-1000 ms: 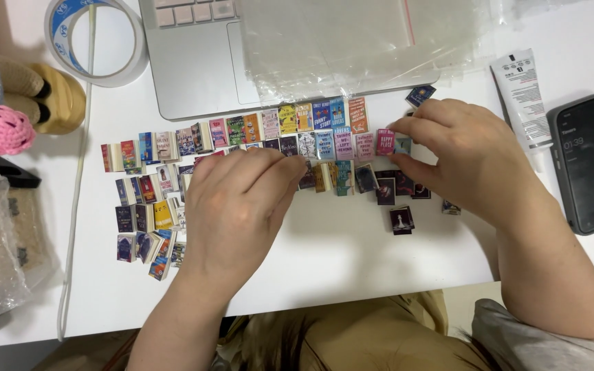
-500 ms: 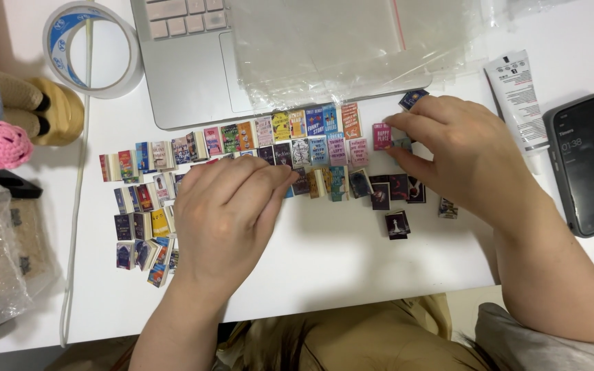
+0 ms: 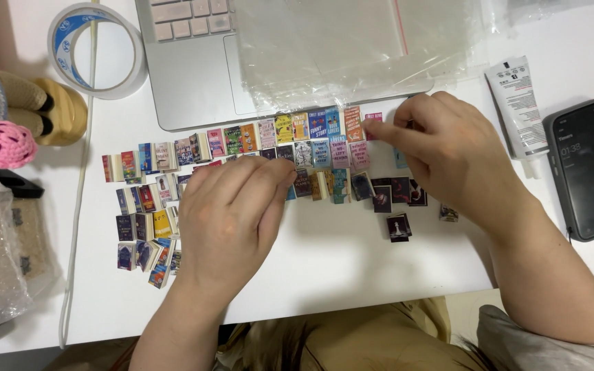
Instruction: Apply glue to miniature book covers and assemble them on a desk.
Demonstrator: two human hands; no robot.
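- pink miniature book (image 3: pixel 372 117) sits pinched between thumb and forefinger of the right hand (image 3: pixel 448 154), at the right end of the top row of miniature books (image 3: pixel 242 141), just below the laptop (image 3: pixel 194 82) edge.
- left hand (image 3: pixel 232 213) lies flat, fingers together and narrow, holding nothing; its fingertips (image 3: pixel 280 172) press on the middle rows. cannot tell which books lie under the palm.
- risk: rows are packed edge to edge. judged: a sideways nudge from the pinched book would push the orange book (image 3: pixel 353 124) beside it and skew the whole top row.
- risk: left palm covers part of the layout. judged: a drag or lift with a cover stuck to the skin would scatter the books beneath.
- risk: right wrist hangs over the dark loose books (image 3: pixel 399 227) lower right; a lowered forearm could sweep them toward the white desk (image 3: pixel 352 268) edge.
- risk: clear plastic bag (image 3: pixel 352 48) overhangs the laptop close above the top row; a brush from the right hand could pull it onto the books.
- phone (image 3: pixel 589 168) and white tube (image 3: pixel 517 106) lie right of the hand, apart from the books; low concern.
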